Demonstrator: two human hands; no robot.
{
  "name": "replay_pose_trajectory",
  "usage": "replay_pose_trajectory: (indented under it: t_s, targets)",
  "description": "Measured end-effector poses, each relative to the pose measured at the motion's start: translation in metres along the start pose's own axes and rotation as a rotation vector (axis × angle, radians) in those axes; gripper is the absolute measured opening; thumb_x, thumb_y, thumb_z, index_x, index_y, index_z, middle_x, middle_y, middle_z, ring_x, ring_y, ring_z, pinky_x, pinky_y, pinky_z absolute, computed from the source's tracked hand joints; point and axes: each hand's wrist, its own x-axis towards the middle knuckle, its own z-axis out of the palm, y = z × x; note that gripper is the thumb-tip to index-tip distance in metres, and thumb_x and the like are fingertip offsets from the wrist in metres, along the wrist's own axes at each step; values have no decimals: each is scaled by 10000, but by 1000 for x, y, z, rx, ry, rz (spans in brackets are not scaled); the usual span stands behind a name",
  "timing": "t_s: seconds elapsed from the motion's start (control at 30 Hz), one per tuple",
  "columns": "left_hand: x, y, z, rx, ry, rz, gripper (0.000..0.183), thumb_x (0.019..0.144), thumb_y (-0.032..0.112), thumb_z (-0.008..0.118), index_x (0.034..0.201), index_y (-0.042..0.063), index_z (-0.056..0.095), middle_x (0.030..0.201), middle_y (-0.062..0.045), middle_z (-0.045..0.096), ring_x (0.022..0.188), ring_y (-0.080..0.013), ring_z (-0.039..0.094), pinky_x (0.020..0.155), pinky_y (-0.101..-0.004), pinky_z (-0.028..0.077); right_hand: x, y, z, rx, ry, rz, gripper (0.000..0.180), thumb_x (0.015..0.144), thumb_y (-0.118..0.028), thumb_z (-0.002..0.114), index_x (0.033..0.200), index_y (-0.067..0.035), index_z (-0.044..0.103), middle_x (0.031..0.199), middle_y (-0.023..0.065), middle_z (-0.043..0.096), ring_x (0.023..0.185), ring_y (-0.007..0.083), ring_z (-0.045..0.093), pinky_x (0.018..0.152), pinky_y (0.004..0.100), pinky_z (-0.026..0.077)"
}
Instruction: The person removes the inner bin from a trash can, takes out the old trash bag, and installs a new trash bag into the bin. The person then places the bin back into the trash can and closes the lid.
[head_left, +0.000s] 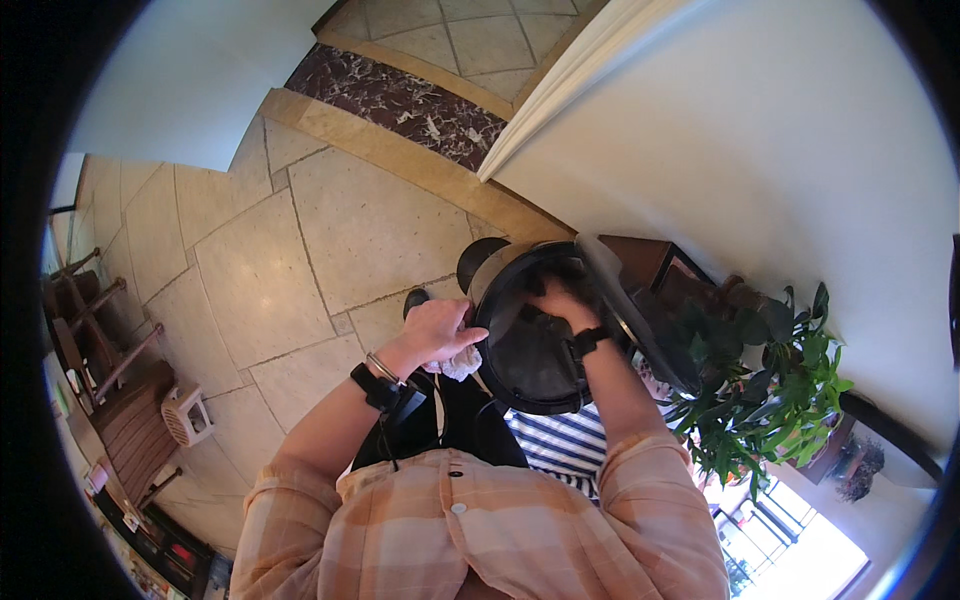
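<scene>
A round black bin-like container (486, 352) stands in front of me, its dark inside facing up. Its dark lid (637, 319) is tipped up on the right side. My right hand (561, 301) reaches into the container near the far inner wall; its fingertips are lost in shadow, so whether they grip anything is unclear. Just outside the left rim, my left hand (441, 330) is closed around a crumpled whitish cloth (460, 364), which hangs below the fingers.
A leafy potted plant (780, 390) and a dark brown wooden piece (637, 259) stand right of the container, near the white wall (750, 150). Striped fabric (559, 442) lies beside my legs. At left are a wooden chair (135, 427) and a small beige slotted object (186, 415) on the tiled floor (247, 270).
</scene>
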Motion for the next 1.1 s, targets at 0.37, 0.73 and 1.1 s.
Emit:
replay_pose_trajectory:
  t_s: [0.37,0.73,1.1]
  targets:
    - [-5,4,-5,-21,-18,-49,382,775,456,638,834,80,605,802,-128,644,810,-328,619,665,-426,475,28,44,70,-423,-243,-10,821,720,-528,653,1369,-103,385,1429,136,347,1309,326,322,1078,388,264]
    - [-5,4,-5,-29,2,-38,379,761,456,648,818,83,616,775,-130,641,782,-329,614,654,-421,472,8,-37,0,-174,-247,-117,697,789,-419,630,1360,-96,397,1429,141,345,1305,298,342,1074,367,281]
    - [-6,4,-4,-60,6,-29,375,769,455,644,826,85,618,787,-125,643,791,-319,618,657,-410,478,18,8,11,-171,-97,-95,619,830,-331,583,1352,-64,384,1402,151,377,1306,291,338,1069,371,289]
